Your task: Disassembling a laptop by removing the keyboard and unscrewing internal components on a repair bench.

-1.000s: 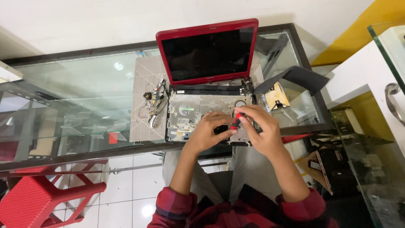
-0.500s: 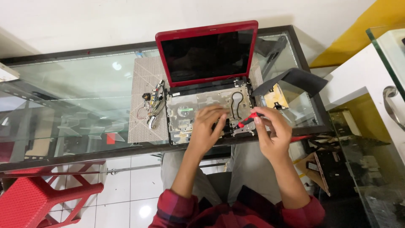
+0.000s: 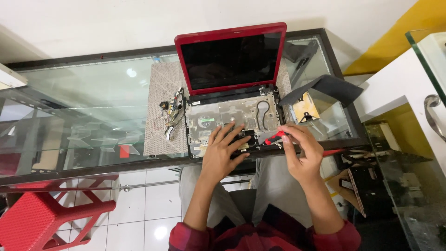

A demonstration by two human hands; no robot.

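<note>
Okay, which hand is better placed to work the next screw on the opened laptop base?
Probably the right hand: it already holds the red screwdriver with its tip at the front edge of the laptop base. The left hand lies flat on the base, steadying it.

left of the opened laptop base the glass table is free, except the small loose parts. the upright red screen blocks the back. on the right, a dark cover narrows the way.

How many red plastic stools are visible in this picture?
1. The red plastic stool stands on the white tiled floor at the lower left, below the glass table, left of the person's left hand. The frame cuts it off, and others may be hidden outside the view.
</note>
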